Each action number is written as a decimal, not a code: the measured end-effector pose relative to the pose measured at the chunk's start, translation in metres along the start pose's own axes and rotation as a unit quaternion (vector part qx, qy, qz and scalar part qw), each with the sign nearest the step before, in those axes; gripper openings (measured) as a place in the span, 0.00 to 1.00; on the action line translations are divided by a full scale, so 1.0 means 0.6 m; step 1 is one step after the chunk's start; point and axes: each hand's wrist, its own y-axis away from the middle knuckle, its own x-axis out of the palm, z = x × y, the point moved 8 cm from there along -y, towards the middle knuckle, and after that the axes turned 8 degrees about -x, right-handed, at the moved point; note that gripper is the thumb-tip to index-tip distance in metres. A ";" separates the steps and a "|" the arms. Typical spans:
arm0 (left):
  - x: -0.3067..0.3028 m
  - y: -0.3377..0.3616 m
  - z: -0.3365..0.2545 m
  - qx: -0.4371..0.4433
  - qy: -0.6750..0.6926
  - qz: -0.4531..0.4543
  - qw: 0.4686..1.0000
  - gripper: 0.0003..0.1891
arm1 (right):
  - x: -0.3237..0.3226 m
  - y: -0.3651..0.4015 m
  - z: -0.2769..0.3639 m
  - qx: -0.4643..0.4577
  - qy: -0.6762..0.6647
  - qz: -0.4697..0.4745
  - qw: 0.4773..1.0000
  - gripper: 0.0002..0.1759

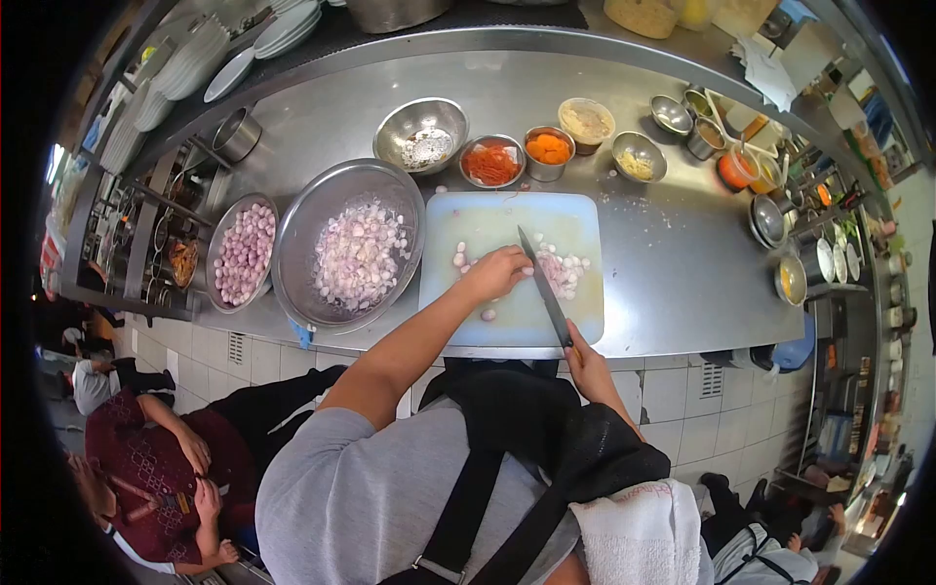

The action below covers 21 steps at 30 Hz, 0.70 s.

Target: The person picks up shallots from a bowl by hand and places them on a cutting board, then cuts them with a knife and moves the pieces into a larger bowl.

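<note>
My right hand (585, 363) is closed round the handle of a long kitchen knife (548, 294), whose blade slants up and left across a pale cutting board (458, 327). Against the blade's left side, my left hand (499, 272) pinches a small peeled shallot (527, 271) with its fingertips. Cut shallot pieces (565, 276) lie to the right of the blade. A few more shallots (459, 259) rest left of my left hand, and one loose shallot (488, 315) sits below it. My left fingers partly hide the shallot they hold.
Left of the board stands a large metal bowl (292, 263) of cut shallots, then a bowl (213, 268) of whole peeled shallots. Behind the board are containers of red strips (492, 164) and orange pieces (549, 149). A person (166, 468) is at lower left.
</note>
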 end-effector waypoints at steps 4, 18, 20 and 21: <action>0.027 -0.005 0.022 -0.080 -0.060 0.062 0.993 0.08 | 0.004 0.010 0.008 -0.016 0.031 -0.016 0.999 0.36; 0.013 0.013 0.014 0.025 0.004 0.011 1.000 0.03 | 0.016 0.019 0.021 -0.001 0.239 0.023 0.971 0.38; 0.018 0.012 0.013 0.025 0.013 0.009 1.000 0.04 | 0.016 -0.001 0.020 -0.001 0.183 0.023 0.983 0.38; 0.018 0.012 0.017 0.027 0.010 0.009 1.000 0.04 | 0.012 -0.002 0.032 -0.003 0.184 0.024 0.983 0.38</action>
